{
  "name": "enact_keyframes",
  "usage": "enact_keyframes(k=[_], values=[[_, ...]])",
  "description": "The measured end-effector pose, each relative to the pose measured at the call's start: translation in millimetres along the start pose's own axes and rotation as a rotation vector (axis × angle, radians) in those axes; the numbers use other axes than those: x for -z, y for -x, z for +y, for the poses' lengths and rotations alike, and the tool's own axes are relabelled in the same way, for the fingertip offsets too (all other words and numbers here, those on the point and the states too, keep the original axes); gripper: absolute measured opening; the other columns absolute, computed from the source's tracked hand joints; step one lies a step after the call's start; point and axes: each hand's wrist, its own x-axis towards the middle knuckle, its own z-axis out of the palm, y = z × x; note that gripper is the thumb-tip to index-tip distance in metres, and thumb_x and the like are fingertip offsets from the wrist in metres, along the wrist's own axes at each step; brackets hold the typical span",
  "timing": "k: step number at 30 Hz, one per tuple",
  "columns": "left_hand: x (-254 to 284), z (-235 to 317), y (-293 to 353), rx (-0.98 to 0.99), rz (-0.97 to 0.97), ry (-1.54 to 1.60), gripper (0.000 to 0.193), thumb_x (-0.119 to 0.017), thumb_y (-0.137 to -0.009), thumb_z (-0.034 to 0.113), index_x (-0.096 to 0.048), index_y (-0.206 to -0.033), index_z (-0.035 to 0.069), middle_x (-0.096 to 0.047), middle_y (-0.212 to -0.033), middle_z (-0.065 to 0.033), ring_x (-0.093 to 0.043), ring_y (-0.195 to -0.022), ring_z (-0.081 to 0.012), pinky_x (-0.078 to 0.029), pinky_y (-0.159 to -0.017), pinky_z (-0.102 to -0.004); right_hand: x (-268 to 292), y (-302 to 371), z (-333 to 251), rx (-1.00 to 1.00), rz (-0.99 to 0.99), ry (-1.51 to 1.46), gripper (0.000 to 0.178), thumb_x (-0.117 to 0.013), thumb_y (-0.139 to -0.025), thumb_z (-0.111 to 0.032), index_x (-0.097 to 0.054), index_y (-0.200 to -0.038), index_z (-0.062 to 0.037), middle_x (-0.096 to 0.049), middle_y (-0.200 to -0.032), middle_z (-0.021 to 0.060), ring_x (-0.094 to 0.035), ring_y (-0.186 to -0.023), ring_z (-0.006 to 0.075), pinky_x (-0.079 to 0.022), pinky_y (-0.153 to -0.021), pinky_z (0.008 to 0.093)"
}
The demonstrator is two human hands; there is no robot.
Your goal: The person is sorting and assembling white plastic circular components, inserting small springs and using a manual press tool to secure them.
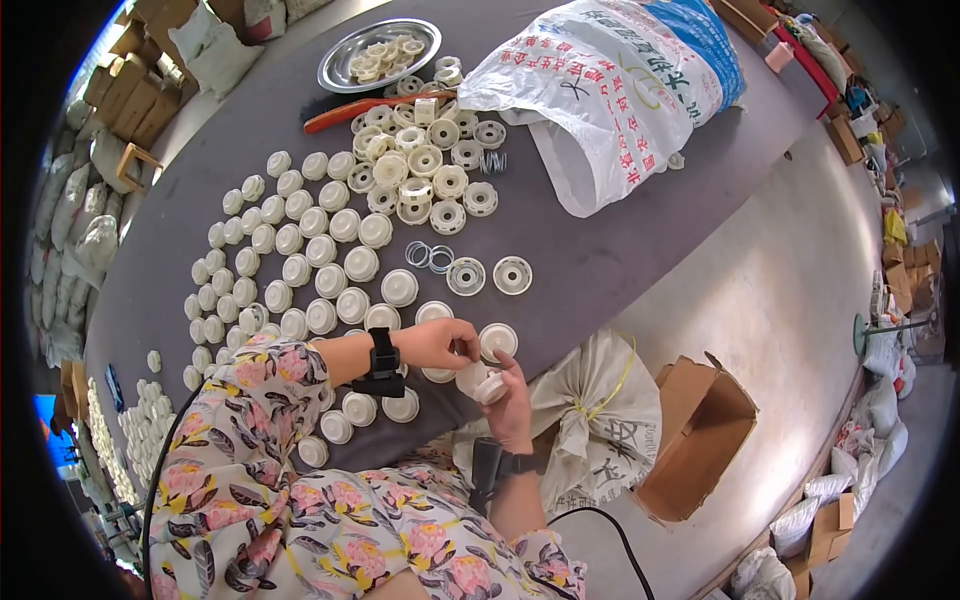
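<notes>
The counter (600,255) is covered in plain dark grey, and its edge slants away at the right. Across its left and middle, dozens of white domed caps (338,225) sit in loose rows, mostly apart from one another, and a denser spread of small white pieces (147,425) lies over at the left end. Farther up I see a heap of cream ring-shaped parts (425,162), with a cluster of metal springs (493,162) at its right side. Nearer, two loose coils (440,259) lie together beside a pair of slotted discs (512,275). Toward the far side rest a shiny metal dish (336,64), an orange handle (345,115) just below it, and a big white-and-blue plastic bag (620,90), lying on its side.
</notes>
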Motion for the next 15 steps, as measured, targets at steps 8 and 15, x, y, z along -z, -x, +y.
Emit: enact_keyframes(k=[8,15], values=[[-11.0,5.8,6.8,-0.061,0.102,0.270,0.044,-0.065,-0.073,0.005,-0.056,-0.116,0.005,-0.056,-0.110,-0.0073,-0.057,-0.098,-0.0159,-0.048,-0.081,-0.0275,-5.0,-22.8,13.6,-0.034,0.035,-0.440,0.034,-0.044,-0.087,-0.029,-0.053,-0.114,-0.0085,-0.059,-0.103,0.0067,-0.058,-0.082,0.0184,-0.045,-0.054,0.0288],[17.0,9.4,-2.6,0.024,0.534,0.065,0.049,-0.071,-0.072,0.012,-0.055,-0.118,0.007,-0.056,-0.115,-0.0091,-0.057,-0.101,-0.0193,-0.048,-0.084,-0.0328,-16.5,-35.7,6.6,0.056,0.097,-0.520,0.031,-0.043,-0.087,-0.028,-0.055,-0.109,-0.0088,-0.059,-0.098,0.0058,-0.057,-0.080,0.0195,-0.046,-0.057,0.0315]])
